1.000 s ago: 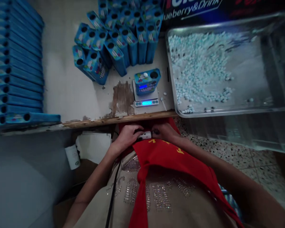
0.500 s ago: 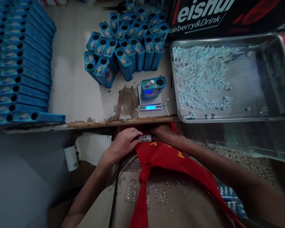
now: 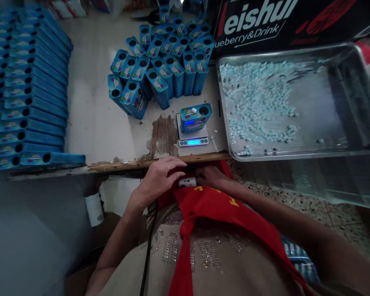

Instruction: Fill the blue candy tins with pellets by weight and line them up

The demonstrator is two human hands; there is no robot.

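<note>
- My left grip (image 3: 157,179) had its fingers and thumb apart, just above the left end of a small white oblong plastic device (image 3: 187,182); I could not tell whether the thumb still brushed it.
- My right grip (image 3: 211,176) was curled at the device's right end, fingertips in shadow, so I could not tell whether it was clamped on it.
- The device lay low against my red cloth apron (image 3: 222,201), in front of the worktop's wooden edge (image 3: 160,160).
- What had just changed: my left fingers had come up off the device and opened. I judged that this left its steadying to my right grip or the apron.
- Beyond the edge, on the pale, worn worktop (image 3: 89,82), a blue printed box (image 3: 197,123) stood upright on a small silver scale (image 3: 200,134) with a lit blue display, a white pellet (image 3: 194,110) on its top.
- To the right sat a shallow rectangular metal tray (image 3: 314,102) of pale blue pellets (image 3: 255,98); behind the scale stood clustered blue boxes (image 3: 158,88), with stacked rows of blue boxes (image 3: 40,98) far left.
- Against the earlier frame, box, scale and tray kept their arrangement; only my view had shifted slightly.
</note>
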